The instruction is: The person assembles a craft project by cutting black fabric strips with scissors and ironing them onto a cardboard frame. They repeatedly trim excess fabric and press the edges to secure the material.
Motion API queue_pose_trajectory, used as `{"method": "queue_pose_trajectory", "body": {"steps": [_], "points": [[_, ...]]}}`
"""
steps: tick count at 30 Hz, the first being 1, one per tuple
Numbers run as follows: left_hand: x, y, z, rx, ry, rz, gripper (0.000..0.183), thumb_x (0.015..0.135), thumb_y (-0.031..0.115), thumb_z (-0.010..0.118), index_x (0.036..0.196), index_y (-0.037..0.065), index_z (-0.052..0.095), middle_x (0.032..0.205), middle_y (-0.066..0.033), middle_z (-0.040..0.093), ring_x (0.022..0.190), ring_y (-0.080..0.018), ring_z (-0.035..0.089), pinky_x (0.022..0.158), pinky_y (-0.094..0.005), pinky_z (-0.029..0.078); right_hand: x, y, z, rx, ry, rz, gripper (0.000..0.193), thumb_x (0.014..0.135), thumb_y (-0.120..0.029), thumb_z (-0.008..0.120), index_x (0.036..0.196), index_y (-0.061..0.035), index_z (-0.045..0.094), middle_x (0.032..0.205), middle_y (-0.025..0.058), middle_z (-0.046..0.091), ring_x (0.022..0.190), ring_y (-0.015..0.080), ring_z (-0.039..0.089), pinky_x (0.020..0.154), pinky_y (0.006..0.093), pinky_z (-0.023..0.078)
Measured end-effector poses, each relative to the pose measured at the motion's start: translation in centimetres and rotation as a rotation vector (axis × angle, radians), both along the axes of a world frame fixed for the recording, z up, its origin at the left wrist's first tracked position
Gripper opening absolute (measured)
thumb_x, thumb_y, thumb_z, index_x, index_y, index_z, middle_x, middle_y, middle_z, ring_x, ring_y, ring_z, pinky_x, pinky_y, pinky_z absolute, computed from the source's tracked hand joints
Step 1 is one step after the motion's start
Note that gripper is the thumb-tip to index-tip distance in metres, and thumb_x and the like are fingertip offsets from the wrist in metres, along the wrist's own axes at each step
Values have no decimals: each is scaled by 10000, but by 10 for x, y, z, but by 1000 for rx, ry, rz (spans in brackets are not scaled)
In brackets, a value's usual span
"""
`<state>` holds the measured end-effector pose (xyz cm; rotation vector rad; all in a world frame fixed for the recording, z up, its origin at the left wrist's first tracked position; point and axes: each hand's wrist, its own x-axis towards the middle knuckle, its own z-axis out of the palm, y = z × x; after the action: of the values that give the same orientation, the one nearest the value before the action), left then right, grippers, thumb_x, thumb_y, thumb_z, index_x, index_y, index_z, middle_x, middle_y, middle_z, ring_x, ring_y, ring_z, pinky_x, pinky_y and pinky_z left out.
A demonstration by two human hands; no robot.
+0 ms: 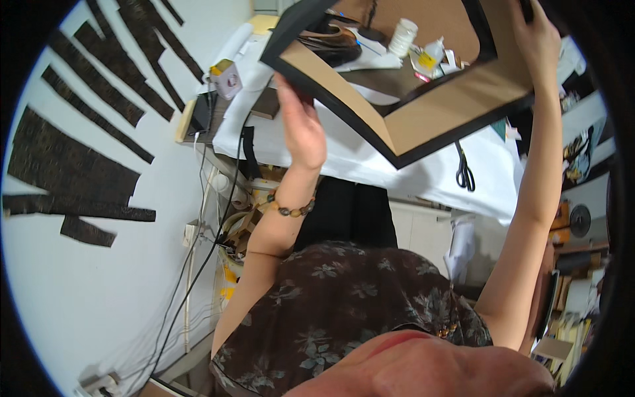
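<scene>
Up in front of me is a box-like frame (456, 126) with black edges, tan board inner walls and a wide opening through its middle. My left hand (303, 129) supports its left corner, the fingertips partly hidden by the black edge. At the upper right, my right hand (537, 33) grips the far right side, and its fingers are partly cut off by the picture's edge. The frame is tilted and held above a white-covered table (344, 149). Black-handled scissors (464, 173) lie on the table below the frame.
Through the opening show a white thread spool (403, 36) and a small clear bottle (430, 56). A small box (226, 78) and a dark phone-like object (202, 114) stand at the left. Dark patterned pieces (69, 159) hang on the white wall. Cables (215, 245) run down beside the table.
</scene>
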<state>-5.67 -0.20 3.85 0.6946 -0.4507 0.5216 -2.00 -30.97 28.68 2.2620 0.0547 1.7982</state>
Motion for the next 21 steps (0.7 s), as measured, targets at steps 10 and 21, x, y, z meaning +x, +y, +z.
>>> {"method": "queue_pose_trajectory", "body": {"steps": [10, 21], "points": [[-14, -4, 44, 160, -196, 205, 584, 1055, 294, 225, 1544, 13, 75, 1631, -98, 64, 1498, -207, 67, 1207, -330, 88, -48, -17, -55, 216, 106, 200, 317, 924, -354, 654, 1013, -50, 658, 701, 193, 658, 569, 319, 646, 540, 363, 480], [-19, 7, 53, 29, 49, 295, 435, 1021, 215, 492, 1347, -73, 506, 1218, -58, 577, 984, -65, 457, 860, -200, 348, -53, -12, -87, 291, 135, 207, 324, 929, -365, 643, 987, -46, 649, 724, 193, 667, 619, 347, 657, 575, 391, 494]]}}
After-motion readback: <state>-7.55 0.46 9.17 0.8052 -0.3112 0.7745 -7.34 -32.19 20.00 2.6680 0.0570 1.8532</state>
